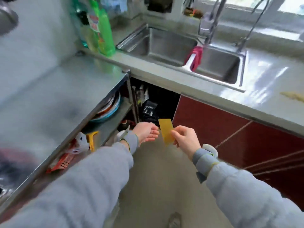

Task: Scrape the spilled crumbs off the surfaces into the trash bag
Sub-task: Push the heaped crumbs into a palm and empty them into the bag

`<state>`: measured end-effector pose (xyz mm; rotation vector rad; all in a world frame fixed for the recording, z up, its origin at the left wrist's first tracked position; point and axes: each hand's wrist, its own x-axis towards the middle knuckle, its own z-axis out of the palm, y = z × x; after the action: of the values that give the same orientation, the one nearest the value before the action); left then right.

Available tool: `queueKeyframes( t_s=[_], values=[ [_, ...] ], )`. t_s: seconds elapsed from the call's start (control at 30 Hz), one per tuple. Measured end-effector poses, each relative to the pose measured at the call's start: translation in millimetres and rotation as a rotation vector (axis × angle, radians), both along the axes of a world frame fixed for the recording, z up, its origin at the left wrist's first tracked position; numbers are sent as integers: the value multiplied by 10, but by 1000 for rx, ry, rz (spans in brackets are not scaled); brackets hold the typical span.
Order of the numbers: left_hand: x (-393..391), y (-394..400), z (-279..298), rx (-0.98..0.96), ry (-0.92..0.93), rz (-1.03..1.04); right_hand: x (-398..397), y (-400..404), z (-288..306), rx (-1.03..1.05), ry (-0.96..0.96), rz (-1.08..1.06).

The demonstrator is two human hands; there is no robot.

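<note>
Leftmost, the steel tabletop point(54, 89) runs along the wall with green bottles point(100, 30) standing at its far corner; its front edge overhangs a shelf point(115, 111) stacked with plates and plastic odds. Below and in front of that edge, the left hand point(145, 131) hangs over the floor with palm turned up and fingers loosely cupped, holding nothing; it looks ready to catch or receive whatever comes off the scraper. Just beside it, the right hand point(185, 139) pinches a yellow scraper card point(166, 130) by its lower edge between thumb and fingers, the card standing nearly upright so its free long edge is clear for scraping. Behind both hands, a dark open cupboard point(154, 104) holds a black bag-like bundle; whether that is the trash bag I cannot tell. Farther right, the double sink point(181, 46) sits in the second tabletop point(266, 83), a pink cloth point(195, 55) draped over its divider. Near the right border a pale patch of crumbs point(294, 96) lies on that tabletop, well apart from the hands and close to its front edge, so sweeping it off the lip should be simple. Bare floor between the two units leaves room to step right.
</note>
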<state>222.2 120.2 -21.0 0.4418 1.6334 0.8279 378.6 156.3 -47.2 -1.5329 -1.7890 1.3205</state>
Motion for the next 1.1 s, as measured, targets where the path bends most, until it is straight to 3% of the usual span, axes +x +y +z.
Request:
queueKeyframes(
  t_s=[0.2,0.53,0.83,0.97,1.1],
  values=[
    [603,844,642,122,30,-147,842,647,514,81,-26,-161],
    [2462,2403,1219,223,27,-464,2739,1753,1017,121,51,-559],
    [3277,3631,1020,260,39,-691,3498,2530,748,53,-50,-782],
    [3549,4240,928,265,131,-851,3736,2879,704,19,-152,-847],
    [3942,4850,859,365,225,-996,4083,3204,582,-48,-209,-1070]
  ],
)
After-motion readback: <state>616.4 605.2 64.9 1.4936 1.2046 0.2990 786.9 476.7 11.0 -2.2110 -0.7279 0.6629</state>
